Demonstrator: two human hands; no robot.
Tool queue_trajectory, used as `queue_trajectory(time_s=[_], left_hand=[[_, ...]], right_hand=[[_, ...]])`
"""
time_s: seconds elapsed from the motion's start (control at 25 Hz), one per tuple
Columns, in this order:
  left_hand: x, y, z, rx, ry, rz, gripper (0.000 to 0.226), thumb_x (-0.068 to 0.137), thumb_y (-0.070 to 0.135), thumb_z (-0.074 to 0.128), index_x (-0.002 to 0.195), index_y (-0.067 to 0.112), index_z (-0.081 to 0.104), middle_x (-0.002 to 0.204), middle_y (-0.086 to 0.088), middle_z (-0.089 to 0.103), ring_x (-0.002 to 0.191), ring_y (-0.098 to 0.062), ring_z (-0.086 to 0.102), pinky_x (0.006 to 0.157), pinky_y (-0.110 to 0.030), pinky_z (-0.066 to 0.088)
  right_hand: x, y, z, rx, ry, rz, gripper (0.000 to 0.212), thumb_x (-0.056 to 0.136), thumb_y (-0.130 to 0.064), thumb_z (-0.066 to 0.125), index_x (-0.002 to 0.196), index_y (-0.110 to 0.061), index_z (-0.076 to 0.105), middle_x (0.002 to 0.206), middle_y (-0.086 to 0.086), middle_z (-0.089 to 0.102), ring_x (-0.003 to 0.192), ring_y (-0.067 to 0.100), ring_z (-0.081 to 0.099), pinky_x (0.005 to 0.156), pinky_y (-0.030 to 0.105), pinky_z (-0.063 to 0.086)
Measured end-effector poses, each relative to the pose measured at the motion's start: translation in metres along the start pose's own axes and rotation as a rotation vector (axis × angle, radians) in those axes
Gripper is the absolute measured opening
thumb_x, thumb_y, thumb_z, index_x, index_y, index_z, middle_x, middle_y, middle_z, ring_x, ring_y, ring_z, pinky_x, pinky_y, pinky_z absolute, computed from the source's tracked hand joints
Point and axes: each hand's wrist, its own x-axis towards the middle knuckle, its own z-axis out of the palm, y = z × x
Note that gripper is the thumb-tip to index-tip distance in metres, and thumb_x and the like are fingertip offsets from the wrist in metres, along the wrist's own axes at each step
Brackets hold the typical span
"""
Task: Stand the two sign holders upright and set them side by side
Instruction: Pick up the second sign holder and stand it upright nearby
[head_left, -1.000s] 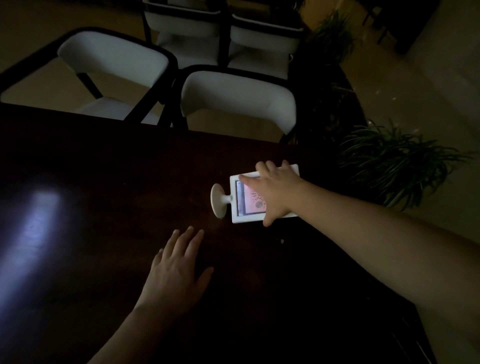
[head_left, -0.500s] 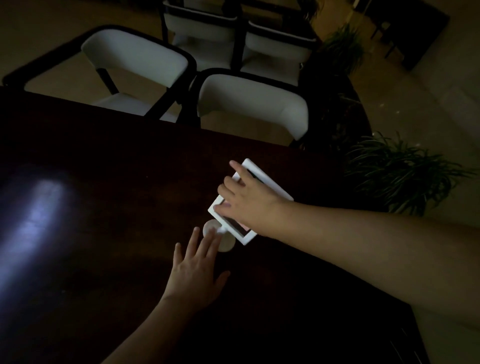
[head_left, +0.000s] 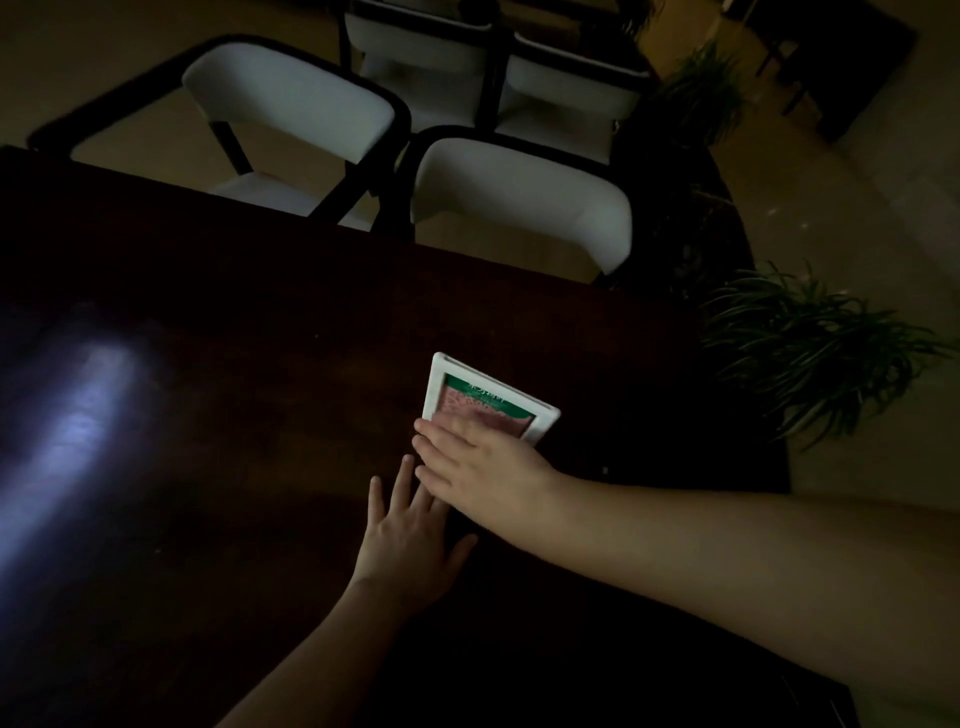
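Right hand (head_left: 480, 467) grasps the white sign holder (head_left: 488, 397) upright, left hand (head_left: 410, 535) flat and released at seven o'clock, bare counter (head_left: 234, 415) stretching toward nine, green header unreadable.

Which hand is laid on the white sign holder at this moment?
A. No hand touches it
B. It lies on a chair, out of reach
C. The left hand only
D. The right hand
D: the right hand covers the lower part of the white sign holder on the dark table, while the left hand lies flat on the table just beside and below it.
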Motion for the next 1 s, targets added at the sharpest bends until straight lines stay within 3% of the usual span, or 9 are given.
queue_trajectory(time_s=[0.16, 0.28, 0.36, 0.56, 0.76, 1.0], left_hand=[[-0.001, -0.001, 0.004, -0.004, 0.003, -0.011, 0.086, 0.089, 0.072, 0.020, 0.153, 0.026, -0.015, 0.165, -0.004, -0.010, 0.146, -0.028, -0.026, 0.118, -0.057, -0.007], [0.000, -0.006, 0.004, 0.014, 0.023, -0.018, 0.085, 0.086, 0.074, 0.015, 0.154, 0.029, -0.011, 0.164, 0.000, -0.016, 0.144, -0.030, -0.028, 0.117, -0.059, -0.006], [0.001, -0.008, 0.004, 0.018, 0.038, -0.029, 0.084, 0.088, 0.074, 0.018, 0.154, 0.030, -0.008, 0.164, 0.001, -0.016, 0.145, -0.031, -0.026, 0.114, -0.061, -0.007], [0.003, -0.012, 0.004, 0.036, 0.079, -0.054, 0.079, 0.092, 0.066, 0.024, 0.155, 0.027, -0.001, 0.166, 0.002, -0.008, 0.146, -0.031, -0.023, 0.113, -0.065, -0.005], [0.005, -0.015, 0.003, 0.054, 0.070, -0.015, 0.072, 0.096, 0.056, 0.021, 0.156, 0.027, -0.006, 0.165, 0.005, -0.011, 0.145, -0.029, -0.027, 0.114, -0.066, -0.004], [0.004, -0.017, -0.001, 0.057, 0.039, -0.005, 0.071, 0.096, 0.055, 0.020, 0.156, 0.027, -0.005, 0.165, 0.005, -0.012, 0.146, -0.031, -0.024, 0.113, -0.066, -0.007]], right_hand=[[-0.015, -0.028, 0.017, 0.550, 0.151, 0.088, 0.080, 0.090, -0.022, 0.062, 0.154, -0.011, 0.014, 0.160, 0.019, 0.018, 0.148, 0.034, 0.009, 0.118, 0.049, 0.014], [-0.025, -0.050, 0.028, 1.015, 0.158, 0.227, 0.084, 0.084, -0.013, 0.063, 0.153, -0.012, 0.015, 0.160, 0.013, 0.020, 0.147, 0.027, 0.013, 0.116, 0.038, 0.016], [-0.028, -0.065, 0.037, 1.190, 0.155, 0.367, 0.086, 0.085, -0.017, 0.062, 0.153, -0.016, 0.011, 0.161, 0.008, 0.017, 0.148, 0.023, 0.013, 0.112, 0.032, 0.016], [-0.023, -0.088, 0.057, 1.324, 0.075, 0.620, 0.083, 0.089, -0.031, 0.054, 0.155, -0.018, 0.006, 0.164, 0.004, 0.010, 0.149, 0.021, 0.006, 0.118, 0.038, 0.018], [-0.012, -0.094, 0.065, 1.378, 0.054, 0.670, 0.079, 0.090, -0.033, 0.047, 0.156, -0.018, 0.005, 0.165, 0.001, 0.005, 0.150, 0.023, -0.002, 0.119, 0.049, 0.015], [-0.005, -0.104, 0.063, 1.294, 0.011, 0.714, 0.075, 0.093, -0.037, 0.040, 0.156, -0.021, 0.002, 0.166, 0.000, -0.001, 0.150, 0.023, -0.007, 0.120, 0.049, 0.004]])
